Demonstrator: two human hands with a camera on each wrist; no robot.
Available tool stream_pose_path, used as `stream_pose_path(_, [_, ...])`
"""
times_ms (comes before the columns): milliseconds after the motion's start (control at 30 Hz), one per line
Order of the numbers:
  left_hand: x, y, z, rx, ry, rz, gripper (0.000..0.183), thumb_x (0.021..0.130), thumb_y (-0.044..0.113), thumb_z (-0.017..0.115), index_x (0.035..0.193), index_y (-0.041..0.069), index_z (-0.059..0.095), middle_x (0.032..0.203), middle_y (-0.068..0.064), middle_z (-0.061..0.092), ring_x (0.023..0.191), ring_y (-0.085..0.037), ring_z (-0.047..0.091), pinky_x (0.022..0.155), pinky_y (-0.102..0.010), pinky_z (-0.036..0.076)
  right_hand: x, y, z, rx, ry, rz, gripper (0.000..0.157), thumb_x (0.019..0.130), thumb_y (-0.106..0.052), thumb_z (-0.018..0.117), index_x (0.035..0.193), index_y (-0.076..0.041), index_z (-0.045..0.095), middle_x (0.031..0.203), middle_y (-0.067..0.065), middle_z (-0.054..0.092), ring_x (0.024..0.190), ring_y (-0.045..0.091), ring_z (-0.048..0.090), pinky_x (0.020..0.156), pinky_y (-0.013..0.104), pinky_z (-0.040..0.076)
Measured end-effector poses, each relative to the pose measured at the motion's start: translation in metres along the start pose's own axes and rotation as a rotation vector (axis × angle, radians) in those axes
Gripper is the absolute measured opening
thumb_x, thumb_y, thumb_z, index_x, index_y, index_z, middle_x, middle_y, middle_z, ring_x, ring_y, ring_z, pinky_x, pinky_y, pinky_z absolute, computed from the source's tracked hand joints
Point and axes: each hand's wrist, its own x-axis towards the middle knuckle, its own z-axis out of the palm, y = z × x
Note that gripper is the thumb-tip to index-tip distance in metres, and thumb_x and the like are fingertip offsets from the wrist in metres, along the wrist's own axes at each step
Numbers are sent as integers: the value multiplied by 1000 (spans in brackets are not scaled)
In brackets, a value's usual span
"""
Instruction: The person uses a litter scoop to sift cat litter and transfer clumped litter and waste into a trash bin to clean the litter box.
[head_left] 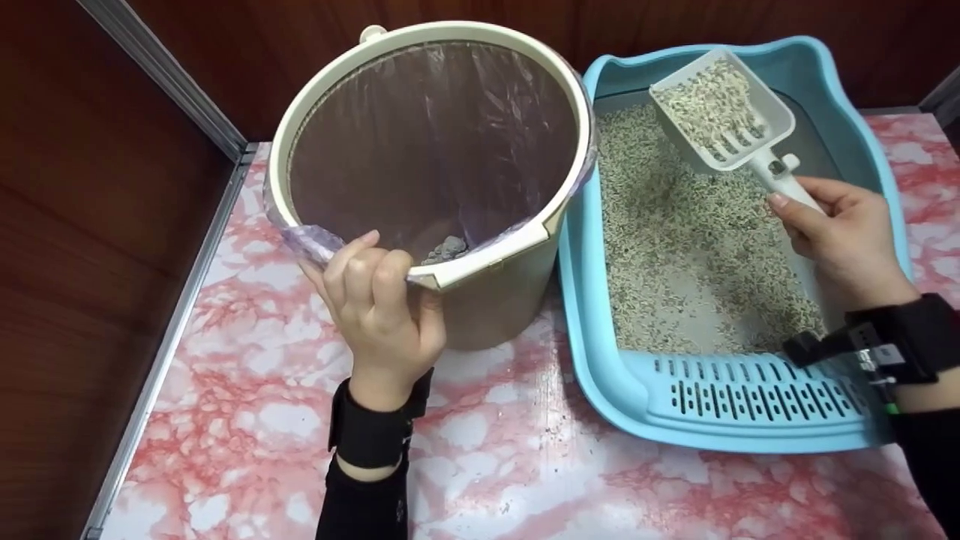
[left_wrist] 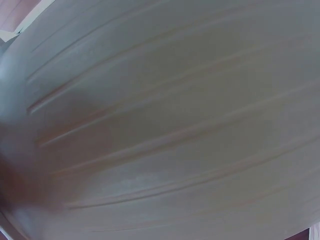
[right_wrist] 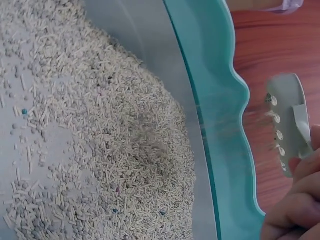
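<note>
My right hand (head_left: 844, 236) grips the handle of a white slotted litter scoop (head_left: 772, 124), which carries a heap of pale litter pellets. The scoop is raised over the blue litter box (head_left: 589, 300); in the right wrist view, litter streams down from the slots of the scoop (right_wrist: 290, 110). Litter (head_left: 675, 247) covers much of the box floor, with bare patches near the front. My left hand (head_left: 375, 300) holds the near rim of a bin (head_left: 495, 307), fingers curled over its edge. A thin purplish bag (head_left: 420, 127) lines the bin, and greyish clumps (head_left: 448, 249) lie inside.
The bin stands close against the box's left side. Both are on a red-and-white marbled surface (head_left: 247, 420), with stray pellets on it. Dark wood panels (head_left: 90, 187) rise at the left and back. In the left wrist view, the ribbed bin wall (left_wrist: 175, 115) fills the picture.
</note>
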Motion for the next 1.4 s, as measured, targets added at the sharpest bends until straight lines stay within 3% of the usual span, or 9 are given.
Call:
stream_pose_path(133, [0,-1,0,-4,9,5,23,92,27,49,92,5,53,84,-13,49,106,-31,53,111,-59,25,0,2,-1,30,30,1,16,88,2,68,99,-7,75,59,0,62,45,3,44,37,13,27])
stream_pose_path(300, [0,-1,0,0,18,14,30,97,33,45,91,5,53,83,-13,48,105,-31,53,109,-57,28,1,4,-3,-44,77,8,15,86,-2,72,97,-12,76,62,-2,65,47,3,46,40,13,32])
stream_pose_path(533, [1,-1,0,-1,22,19,30,97,34,45,91,5,53,83,-13,48,104,-31,52,109,-55,29,2,3,-2,-470,202,-13,26,87,-8,73,99,-31,73,71,-23,69,53,-4,53,52,12,44])
stream_pose_path(600, [1,-1,0,-1,21,19,29,96,33,45,91,5,52,83,-13,48,105,-31,52,109,-55,30,2,3,-2,-475,212,-4,29,85,-6,74,101,-30,73,72,-24,70,53,-3,54,52,12,44])
stream_pose_path(833, [1,0,0,3,15,12,26,94,30,47,92,5,53,83,-13,49,105,-31,53,111,-57,27,0,2,-3,-327,204,44,35,79,1,78,100,-27,76,78,-18,73,56,0,59,58,12,47])
stream_pose_path(967, [0,-1,0,12,17,8,36,99,39,43,92,5,53,83,-12,50,104,-31,53,113,-61,22,0,1,-3,-368,201,59,38,79,1,78,101,-29,75,77,-20,73,56,-1,59,57,13,46])
stream_pose_path(1200, [-1,0,0,19,9,1,28,97,33,47,92,6,53,84,-11,51,106,-30,53,114,-62,19,2,1,-5,-440,170,82,33,84,-5,75,95,-36,72,73,-22,71,54,-2,57,51,13,44])
stream_pose_path(1367, [0,-1,1,9,13,13,27,95,31,46,92,5,53,83,-13,49,104,-31,53,112,-59,24,4,3,-9,-593,64,91,25,92,-17,68,89,-42,68,60,-20,62,47,-3,48,42,16,37])
stream_pose_path(1400, [0,-1,1,8,13,15,28,96,32,45,92,5,53,83,-13,49,104,-31,52,111,-59,25,5,3,-10,-552,23,111,22,93,-17,67,89,-39,70,58,-17,59,45,-2,46,40,17,33])
